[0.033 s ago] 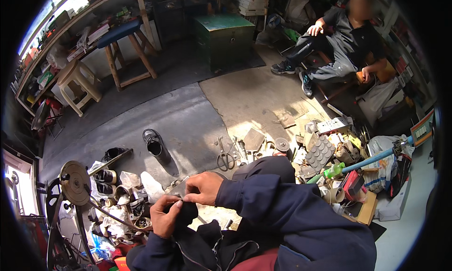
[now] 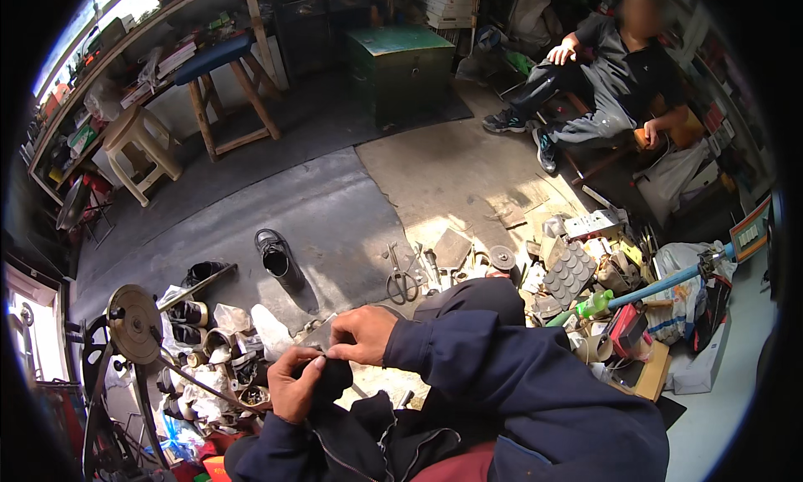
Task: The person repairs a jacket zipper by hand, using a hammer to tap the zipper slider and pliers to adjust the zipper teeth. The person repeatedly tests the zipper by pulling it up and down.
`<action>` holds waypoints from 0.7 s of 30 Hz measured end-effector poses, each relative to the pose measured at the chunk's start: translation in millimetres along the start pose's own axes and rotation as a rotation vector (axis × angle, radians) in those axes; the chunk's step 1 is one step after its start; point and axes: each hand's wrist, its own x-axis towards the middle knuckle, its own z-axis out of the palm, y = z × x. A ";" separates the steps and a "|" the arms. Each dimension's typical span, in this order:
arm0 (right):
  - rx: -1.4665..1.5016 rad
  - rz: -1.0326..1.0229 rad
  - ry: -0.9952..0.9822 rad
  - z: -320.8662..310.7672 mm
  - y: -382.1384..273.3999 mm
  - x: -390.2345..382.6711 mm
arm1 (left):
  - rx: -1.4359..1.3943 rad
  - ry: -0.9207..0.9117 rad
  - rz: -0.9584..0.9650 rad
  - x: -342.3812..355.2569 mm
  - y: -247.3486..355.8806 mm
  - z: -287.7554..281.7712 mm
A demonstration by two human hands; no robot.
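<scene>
Two hands, close together: from where I stand, they meet low over the person's lap, fingertips nearly touching above a small dark piece (image 2: 336,380).
Left hand (image 2: 293,387): thumb and fingers drawn in, clamped on the upper edge of the dark piece, with the thumb uppermost.
Right hand (image 2: 364,331): back of the hand up, fingers bent down beside the left thumb; I cannot tell whether its fingertips are pinched on anything.
Dark piece: rounded and black, just below the fingers and in front of the dark jacket (image 2: 360,436); its exact kind is hard to make out.
Left of the hands: a heap of worn shoes and bags, and beside it a round metal wheel (image 2: 134,325) on a dark stand.
Ahead on the floor: one black shoe (image 2: 278,260) set apart on the dark mat, and scissors (image 2: 397,269) near the mat's edge.
Right of the knee: a jumble of tools and scraps, with a green bottle (image 2: 595,304) beside a blue pole (image 2: 661,286).
Farther off: a pale plastic stool (image 2: 134,139), a wooden stool with a blue top (image 2: 212,59), a green chest (image 2: 406,84).
Far right: a seated person (image 2: 640,80), one hand on a knee.
</scene>
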 end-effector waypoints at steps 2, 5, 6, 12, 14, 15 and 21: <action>-0.055 -0.016 0.000 2.0 0.2 1.2 | -0.007 0.000 0.001 -1.0 -1.4 -0.6; -0.095 -0.055 0.018 4.4 -0.8 3.1 | -0.003 0.015 -0.013 -3.2 -2.6 -1.6; -0.118 -0.053 0.012 4.5 -1.4 3.4 | -0.004 0.025 -0.025 -3.6 -3.1 -1.0; 0.018 0.035 -0.049 4.6 -1.1 2.5 | 0.002 0.012 -0.047 -4.6 -5.0 -2.6; 0.044 0.067 -0.067 5.8 -0.4 2.0 | -0.022 -0.011 -0.113 -5.6 -5.1 -1.7; 0.069 0.131 -0.091 5.7 0.0 1.3 | -0.042 -0.022 -0.093 -7.2 -4.4 -1.8; 0.088 0.146 -0.088 4.8 2.3 -2.7 | 0.039 -0.012 -0.078 -5.7 -0.4 1.2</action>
